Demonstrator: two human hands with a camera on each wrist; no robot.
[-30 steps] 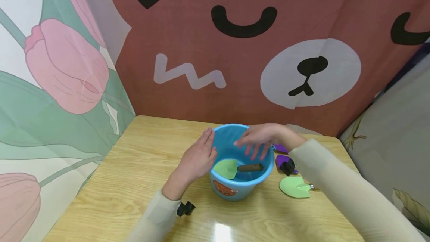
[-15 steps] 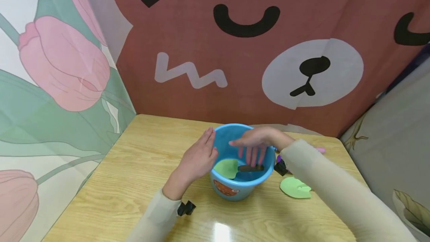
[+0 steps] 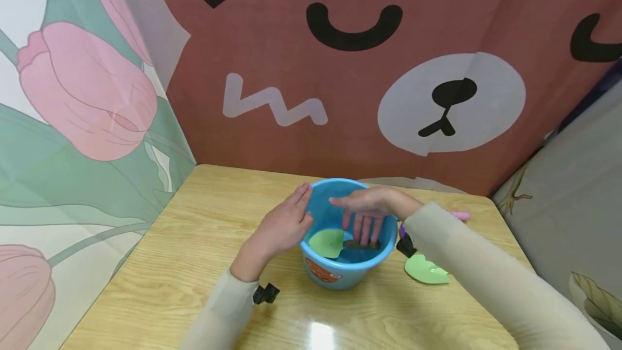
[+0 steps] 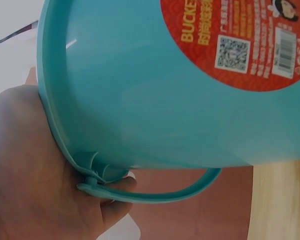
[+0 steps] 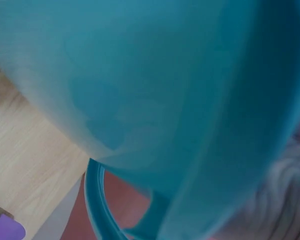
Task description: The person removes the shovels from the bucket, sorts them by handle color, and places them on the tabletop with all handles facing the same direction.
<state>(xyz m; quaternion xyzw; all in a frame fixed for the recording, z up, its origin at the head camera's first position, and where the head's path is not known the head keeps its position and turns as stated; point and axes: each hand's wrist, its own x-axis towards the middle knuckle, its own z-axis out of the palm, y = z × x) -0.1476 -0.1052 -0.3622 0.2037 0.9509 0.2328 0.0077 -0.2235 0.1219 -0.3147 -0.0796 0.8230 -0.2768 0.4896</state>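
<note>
A light blue bucket (image 3: 347, 277) stands upright on the wooden table, a red sticker on its side. Inside it lies a small toy shovel with a green blade (image 3: 326, 243) and a brown handle. My left hand (image 3: 282, 226), fingers straight, rests along the bucket's left rim; the left wrist view shows its fingers beside the root of the bucket's handle (image 4: 160, 196). Over the right rim my right hand (image 3: 367, 207) reaches in, fingers pointing down and thumb held out. Its fingertips overlap the shovel's brown handle; whether they press on it I cannot tell.
A second green shovel blade (image 3: 425, 270) lies on the table right of the bucket. Behind the right sleeve show a pink piece (image 3: 460, 215) and a bit of purple (image 3: 401, 230). Printed cloths hang behind and on both sides of the table (image 3: 233, 215).
My right hand has lowered deeper into the bucket, its fingers dropping from above the shovel onto its brown handle. The left hand stays at the rim.
</note>
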